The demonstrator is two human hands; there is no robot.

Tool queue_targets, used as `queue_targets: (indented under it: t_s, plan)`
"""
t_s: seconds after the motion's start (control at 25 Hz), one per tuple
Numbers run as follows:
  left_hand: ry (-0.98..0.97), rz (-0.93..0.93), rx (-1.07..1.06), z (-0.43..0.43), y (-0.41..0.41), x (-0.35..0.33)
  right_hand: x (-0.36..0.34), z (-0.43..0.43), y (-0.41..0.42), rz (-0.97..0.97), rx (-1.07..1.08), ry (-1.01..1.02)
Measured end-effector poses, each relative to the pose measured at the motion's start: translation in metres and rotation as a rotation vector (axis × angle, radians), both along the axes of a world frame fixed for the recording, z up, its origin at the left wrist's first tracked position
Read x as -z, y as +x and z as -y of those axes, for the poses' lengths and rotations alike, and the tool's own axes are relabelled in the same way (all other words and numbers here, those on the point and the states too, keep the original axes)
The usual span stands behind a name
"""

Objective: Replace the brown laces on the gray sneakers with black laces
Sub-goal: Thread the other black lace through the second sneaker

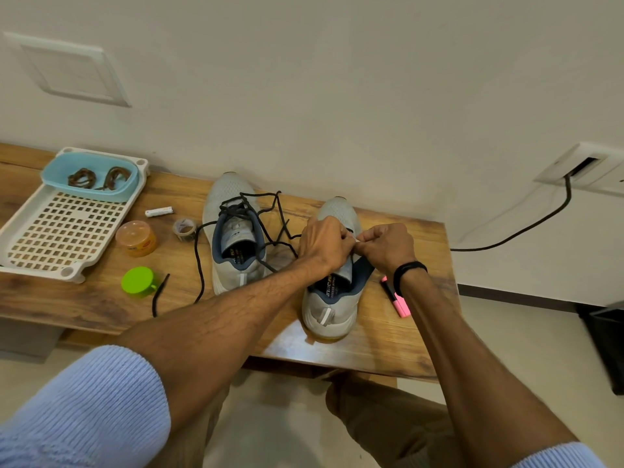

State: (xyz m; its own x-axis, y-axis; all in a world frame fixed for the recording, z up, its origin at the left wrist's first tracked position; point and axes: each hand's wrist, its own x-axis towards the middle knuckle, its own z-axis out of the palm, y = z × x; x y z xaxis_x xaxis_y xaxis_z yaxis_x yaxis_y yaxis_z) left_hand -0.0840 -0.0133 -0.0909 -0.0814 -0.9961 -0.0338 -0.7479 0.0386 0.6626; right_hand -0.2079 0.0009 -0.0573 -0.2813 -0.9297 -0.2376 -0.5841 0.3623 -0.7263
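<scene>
Counter (388, 349): gray sneakers (233, 251) at centre, toes toward back edge. Left hand (322, 244) and right hand (388, 246) meet over the right-side sneaker, fingers curled, apparently pinching the black lace (236, 209) end. Lace limp, light; grip at stiff tip. Eyelets hidden. Brown laces (98, 179) in blue tub (128, 190), back-left corner.

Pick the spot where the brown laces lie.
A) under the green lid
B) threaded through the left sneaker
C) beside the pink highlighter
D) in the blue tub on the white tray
D: the brown laces lie coiled inside the blue tub, which sits at the far end of the white tray.
</scene>
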Motion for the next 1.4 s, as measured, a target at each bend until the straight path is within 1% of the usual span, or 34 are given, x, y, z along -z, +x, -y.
queue_targets:
  t_s: [0.16, 0.24, 0.32, 0.4, 0.48, 0.52, 0.6, 0.68, 0.84, 0.92, 0.96, 1.0, 1.04, 1.08, 1.16, 1.2, 1.24, 1.28, 1.32, 1.4]
  plan:
    - [0.001, 0.015, -0.034, 0.001, -0.002, 0.002, 0.001, -0.002, -0.002, 0.001, -0.011, -0.015]
    - [-0.004, 0.01, -0.043, 0.003, -0.001, 0.0, 0.005, 0.0, -0.008, 0.046, -0.043, -0.001]
    - [-0.008, 0.005, -0.025, 0.004, 0.001, -0.002, 0.011, 0.003, -0.015, 0.174, -0.031, 0.052]
    - [-0.03, 0.003, 0.004, 0.004, 0.004, -0.001, 0.018, 0.005, -0.018, 0.257, 0.052, 0.068]
    - [-0.052, 0.083, 0.065, 0.001, 0.005, -0.005, 0.022, 0.006, -0.016, 0.317, 0.131, 0.061]
    - [-0.063, 0.129, 0.097, -0.001, 0.006, -0.007, 0.02, 0.004, -0.013, 0.391, 0.149, 0.07]
    - [-0.075, 0.173, 0.13, 0.0, 0.007, -0.007, 0.018, 0.003, -0.008, 0.504, 0.14, 0.095]
    - [-0.076, 0.198, 0.13, -0.001, 0.007, -0.008, 0.02, 0.004, -0.006, 0.483, 0.103, 0.074]
    - [-0.095, 0.312, 0.13, -0.008, 0.008, -0.013, 0.023, 0.007, -0.003, 0.224, 0.114, -0.032]
    - [-0.114, 0.394, 0.123, -0.012, 0.012, -0.014, 0.026, 0.008, -0.004, 0.193, 0.111, -0.037]
    - [-0.113, 0.429, 0.114, -0.011, 0.015, -0.013, 0.025, 0.007, -0.006, 0.245, 0.151, -0.042]
    - [-0.105, 0.454, 0.107, -0.01, 0.018, -0.013, 0.019, 0.006, -0.01, 0.347, 0.23, -0.05]
    - [-0.096, 0.463, 0.099, -0.009, 0.021, -0.013, 0.009, 0.005, -0.014, 0.427, 0.344, -0.083]
    - [-0.089, 0.462, 0.089, -0.009, 0.023, -0.013, -0.004, 0.005, -0.023, 0.436, 0.479, -0.15]
    - [-0.073, 0.453, 0.077, -0.009, 0.026, -0.013, -0.027, 0.003, -0.052, 0.349, 0.827, -0.407]
    - [-0.07, 0.452, 0.074, -0.008, 0.026, -0.014, -0.035, 0.001, -0.067, 0.358, 0.978, -0.535]
    - [-0.071, 0.458, 0.073, -0.007, 0.026, -0.014, -0.037, 0.0, -0.077, 0.431, 1.065, -0.609]
    - [-0.072, 0.467, 0.073, -0.007, 0.026, -0.015, -0.034, 0.0, -0.079, 0.513, 1.065, -0.578]
    - [-0.069, 0.471, 0.074, -0.007, 0.025, -0.016, -0.027, 0.002, -0.074, 0.544, 0.979, -0.447]
    - [-0.051, 0.452, 0.068, -0.007, 0.023, -0.017, -0.01, 0.007, -0.051, 0.625, 0.659, -0.092]
